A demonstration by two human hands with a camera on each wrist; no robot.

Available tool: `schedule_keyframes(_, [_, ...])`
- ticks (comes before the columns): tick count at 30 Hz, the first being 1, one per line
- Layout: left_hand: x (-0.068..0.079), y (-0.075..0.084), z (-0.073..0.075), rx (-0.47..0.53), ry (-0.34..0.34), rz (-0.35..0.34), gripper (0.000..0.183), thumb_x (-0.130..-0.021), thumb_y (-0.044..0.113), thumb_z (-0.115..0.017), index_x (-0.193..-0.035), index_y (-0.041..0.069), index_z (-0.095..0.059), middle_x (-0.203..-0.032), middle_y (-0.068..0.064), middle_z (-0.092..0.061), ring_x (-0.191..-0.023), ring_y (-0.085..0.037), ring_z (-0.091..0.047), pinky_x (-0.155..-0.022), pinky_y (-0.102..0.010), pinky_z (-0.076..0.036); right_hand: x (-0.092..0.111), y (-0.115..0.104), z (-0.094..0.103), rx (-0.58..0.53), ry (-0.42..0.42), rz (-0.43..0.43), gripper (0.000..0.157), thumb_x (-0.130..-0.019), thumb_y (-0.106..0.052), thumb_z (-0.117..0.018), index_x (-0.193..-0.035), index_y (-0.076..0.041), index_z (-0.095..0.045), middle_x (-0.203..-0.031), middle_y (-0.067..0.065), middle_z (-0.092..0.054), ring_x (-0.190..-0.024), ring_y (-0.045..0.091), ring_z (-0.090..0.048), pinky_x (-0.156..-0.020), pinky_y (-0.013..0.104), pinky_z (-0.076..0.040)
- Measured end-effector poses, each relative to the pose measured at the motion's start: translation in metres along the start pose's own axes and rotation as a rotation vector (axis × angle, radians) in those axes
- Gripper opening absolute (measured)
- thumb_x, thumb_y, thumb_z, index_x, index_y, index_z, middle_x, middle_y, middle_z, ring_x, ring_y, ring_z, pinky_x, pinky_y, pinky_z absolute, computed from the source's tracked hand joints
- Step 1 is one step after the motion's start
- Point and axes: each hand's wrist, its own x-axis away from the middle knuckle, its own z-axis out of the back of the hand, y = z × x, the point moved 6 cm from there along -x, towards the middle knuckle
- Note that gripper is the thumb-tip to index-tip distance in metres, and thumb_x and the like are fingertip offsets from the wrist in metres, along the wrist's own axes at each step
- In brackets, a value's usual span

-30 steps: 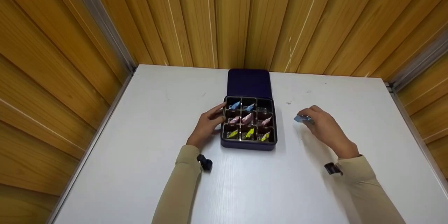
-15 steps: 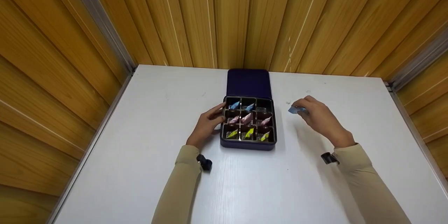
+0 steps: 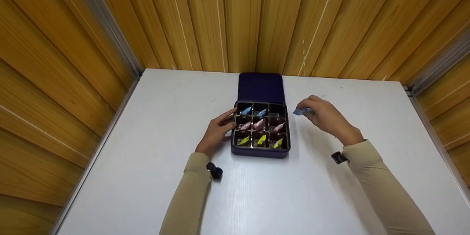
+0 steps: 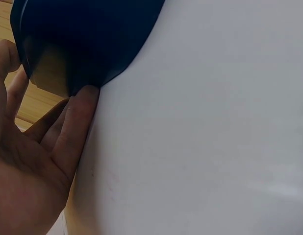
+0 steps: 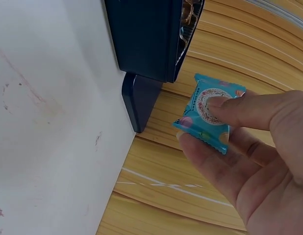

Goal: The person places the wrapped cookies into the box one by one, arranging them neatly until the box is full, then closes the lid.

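Observation:
A dark blue tin [image 3: 260, 152] with a compartment tray stands in the middle of the table. Blue wrapped candies [image 3: 246, 110] sit in its back row's left and middle compartments. Pink candies [image 3: 259, 124] fill the middle row, yellow ones [image 3: 261, 140] the front row. The back right compartment shows its dark ribbed floor. My left hand [image 3: 216, 134] rests its extended fingers and thumb against the tin's left side. Right of the tin's back row, my right hand [image 3: 328, 117] pinches a blue wrapped candy [image 5: 208, 110] between thumb and fingers, above the table.
The tin's lid [image 3: 260, 87] lies folded back behind it, close to the wood-patterned wall [image 3: 242, 22]. Under everything is a white table [image 3: 176, 110]. Wrist cameras [image 3: 214, 171] sit at both sleeve cuffs. Wood-patterned panels also flank the table on both sides.
My right hand has moved left and toward the back with the blue candy, closer to the tin's back right corner. The left hand and the tin have stayed put.

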Motion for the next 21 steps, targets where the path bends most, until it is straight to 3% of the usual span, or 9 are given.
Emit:
schedule_keyframes(5, [0.002, 0.001, 0.000, -0.029, -0.003, 0.011, 0.058, -0.101, 0.014, -0.066, -0.157, 0.028, -0.057, -0.144, -0.011, -0.064, -0.122, -0.028, -0.065, -0.091, -0.050, -0.060, -0.009, -0.003, -0.001, -0.002, -0.019, 0.039, 0.028, -0.092, 0.012, -0.076, -0.114, -0.005, -0.072, -0.107, 0.012, -0.067, -0.103, 0.038, -0.071, -0.094, 0.057, -0.057])
schedule_keyframes(13, [0.000, 0.001, 0.000, -0.041, -0.004, -0.028, 0.058, -0.101, 0.012, -0.067, -0.156, 0.025, -0.057, -0.142, -0.013, -0.065, -0.122, -0.028, -0.066, -0.102, -0.050, -0.055, -0.025, -0.007, -0.009, -0.025, -0.093, 0.076, 0.026, -0.093, 0.012, -0.074, -0.113, -0.004, -0.071, -0.111, 0.012, -0.067, -0.104, 0.035, -0.070, -0.093, 0.054, -0.058])
schedule_keyframes(21, [0.001, 0.001, 0.001, -0.029, -0.004, -0.008, 0.057, -0.101, 0.013, -0.067, -0.156, 0.026, -0.058, -0.144, -0.013, -0.064, -0.122, -0.028, -0.066, -0.096, -0.049, -0.058, -0.038, -0.010, -0.017, -0.039, -0.122, 0.124, 0.026, -0.093, 0.012, -0.074, -0.112, -0.005, -0.074, -0.110, 0.011, -0.067, -0.102, 0.031, -0.069, -0.090, 0.051, -0.059])
